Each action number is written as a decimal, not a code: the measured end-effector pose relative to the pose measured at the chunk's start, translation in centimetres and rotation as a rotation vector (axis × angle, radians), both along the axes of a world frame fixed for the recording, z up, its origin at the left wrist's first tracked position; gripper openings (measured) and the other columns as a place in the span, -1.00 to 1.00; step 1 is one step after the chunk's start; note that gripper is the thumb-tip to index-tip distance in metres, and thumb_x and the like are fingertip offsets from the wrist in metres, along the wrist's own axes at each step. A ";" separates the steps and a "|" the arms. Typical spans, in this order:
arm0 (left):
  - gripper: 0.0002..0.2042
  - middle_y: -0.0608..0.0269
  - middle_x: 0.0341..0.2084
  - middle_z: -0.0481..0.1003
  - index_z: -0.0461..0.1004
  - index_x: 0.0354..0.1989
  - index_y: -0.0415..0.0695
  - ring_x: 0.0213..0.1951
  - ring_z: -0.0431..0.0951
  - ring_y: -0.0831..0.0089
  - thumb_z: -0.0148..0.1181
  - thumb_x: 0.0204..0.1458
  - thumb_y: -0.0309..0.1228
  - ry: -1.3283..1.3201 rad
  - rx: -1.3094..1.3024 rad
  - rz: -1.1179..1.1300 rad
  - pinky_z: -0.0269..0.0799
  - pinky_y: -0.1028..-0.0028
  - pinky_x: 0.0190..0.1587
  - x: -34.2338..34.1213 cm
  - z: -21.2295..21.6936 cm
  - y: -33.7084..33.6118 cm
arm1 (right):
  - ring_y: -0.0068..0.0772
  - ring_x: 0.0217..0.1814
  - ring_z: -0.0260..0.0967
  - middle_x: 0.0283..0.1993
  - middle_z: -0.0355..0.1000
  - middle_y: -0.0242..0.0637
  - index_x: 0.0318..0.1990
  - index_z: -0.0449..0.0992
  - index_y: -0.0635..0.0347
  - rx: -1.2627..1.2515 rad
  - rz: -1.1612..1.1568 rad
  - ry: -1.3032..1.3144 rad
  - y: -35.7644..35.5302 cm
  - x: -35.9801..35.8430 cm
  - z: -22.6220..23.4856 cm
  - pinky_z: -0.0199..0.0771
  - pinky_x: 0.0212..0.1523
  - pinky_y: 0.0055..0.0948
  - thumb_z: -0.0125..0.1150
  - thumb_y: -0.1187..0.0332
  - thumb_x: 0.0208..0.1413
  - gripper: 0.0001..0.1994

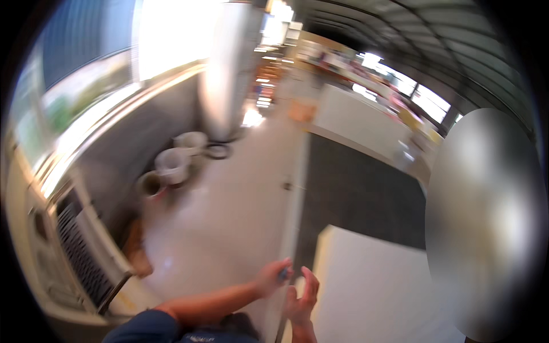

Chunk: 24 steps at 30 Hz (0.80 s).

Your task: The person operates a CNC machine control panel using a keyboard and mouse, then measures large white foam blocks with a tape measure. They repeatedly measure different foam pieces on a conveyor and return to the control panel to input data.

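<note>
Since the head view is pretty smeared with motion blur, I'll use the white surface (383, 286) up close as the landmark for everything. Just off its left edge is the left hand (269, 280), closed around a small bluish-grey thing (282, 274). Only a bit of that thing pokes out between the fingers, so I can't tell what it is. Right beside it, overlapping the white surface's left edge from this angle, is the right hand (302, 300), thumb and fingers apart and loosely curled; can't tell if it's actually touching the edge. There's a dark blue sleeve (143, 327) on the left arm.

Beyond the white surface there's a flat dark grey area (360, 191), and past that a long pale block (354, 123) with a blurry jumble behind it. Left of the white surface is shiny pale floor (229, 211), then farther left and back a cluster of whitish buckets (172, 164) next to a dark ring (218, 151). Way over left of it sits a beige unit with a slotted panel (83, 251). Hard against its right side in view, there's a big silvery blurred shape (486, 223).
</note>
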<state>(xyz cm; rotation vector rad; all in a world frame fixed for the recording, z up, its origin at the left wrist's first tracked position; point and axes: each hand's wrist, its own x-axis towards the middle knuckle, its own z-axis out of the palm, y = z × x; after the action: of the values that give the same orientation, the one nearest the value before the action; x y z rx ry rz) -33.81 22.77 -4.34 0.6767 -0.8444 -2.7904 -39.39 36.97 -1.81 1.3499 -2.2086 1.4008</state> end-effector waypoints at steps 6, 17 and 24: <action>-0.56 0.40 -0.29 0.40 0.44 -0.02 -0.10 -0.30 0.38 0.61 0.46 -0.01 -0.21 -0.048 -0.311 0.810 0.33 0.52 -0.27 3.9 4.3 -23.7 | 0.02 0.15 0.41 0.13 0.44 0.02 0.22 0.36 0.37 -0.011 0.443 -0.239 -19.0 0.0 0.2 0.44 0.09 -0.12 0.16 0.12 0.20 -0.44; -0.56 0.33 -0.22 0.44 0.42 0.04 -0.13 -0.28 0.43 0.59 0.35 -0.07 -0.51 -0.811 -1.026 1.863 0.43 0.53 -0.15 24.7 7.3 -33.8 | -0.20 0.00 0.51 0.07 0.49 -0.07 0.16 0.44 0.33 0.151 1.361 -0.166 -50.0 3.4 2.8 0.57 -0.05 -0.32 0.26 0.38 0.13 -0.56; -0.56 0.16 -0.26 0.45 0.44 -0.07 -0.18 -0.26 0.49 0.28 0.36 -0.22 -0.50 -1.842 -0.911 2.182 0.44 0.34 -0.13 34.7 6.7 -27.9 | -0.22 -0.04 0.54 0.05 0.49 -0.11 0.12 0.51 0.18 -0.103 2.012 0.109 -65.0 27.6 7.5 0.60 -0.08 -0.35 0.40 0.51 -0.06 -0.50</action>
<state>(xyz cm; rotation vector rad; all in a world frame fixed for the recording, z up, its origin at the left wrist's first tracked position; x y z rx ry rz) 0.89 -5.17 2.35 1.7975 -0.4311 0.4924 -11.75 -28.00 5.65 3.4805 0.0471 1.3570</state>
